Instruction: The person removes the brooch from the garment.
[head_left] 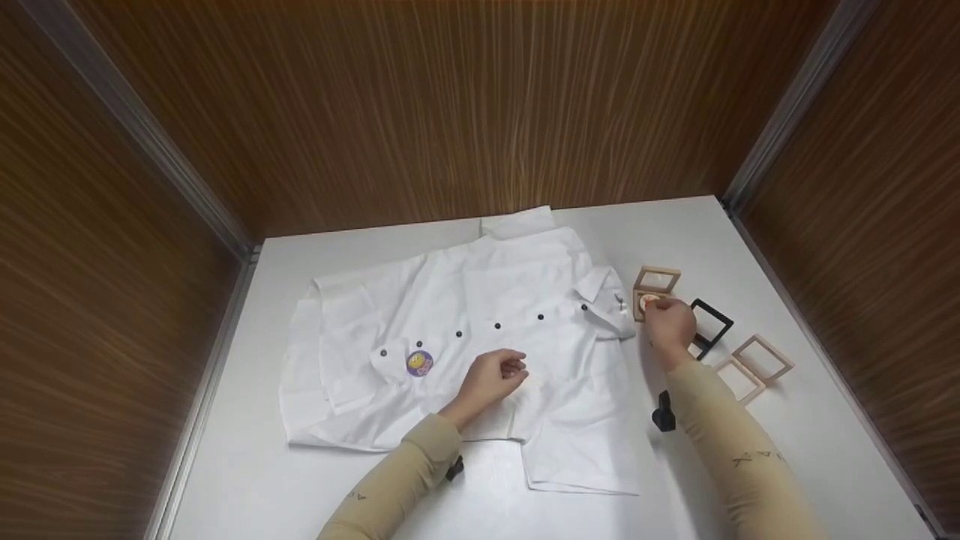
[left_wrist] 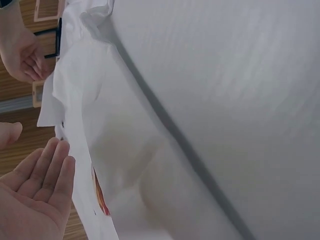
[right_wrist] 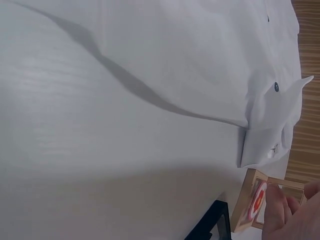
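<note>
A white button-up coat [head_left: 517,285] with dark buttons lies spread on the table. My left hand [head_left: 491,377] hovers over its lower part, fingers loosely bent and holding nothing; the left wrist view shows the same palm [left_wrist: 37,200]. A round purple badge with a yellow face [head_left: 420,363] sits on the fabric near the button row. At the right, my right hand [head_left: 671,326] reaches into a small open wooden case [head_left: 657,279]. Its bent fingertips touch a round red-and-white badge [right_wrist: 257,201] in that case; whether they pinch it is hidden.
An open black-framed case [head_left: 712,321] stands beside the right hand, and an open pale wooden case [head_left: 763,360] lies farther right. Wood-grained panels [head_left: 480,112] enclose the white table [head_left: 225,465] at the back and sides.
</note>
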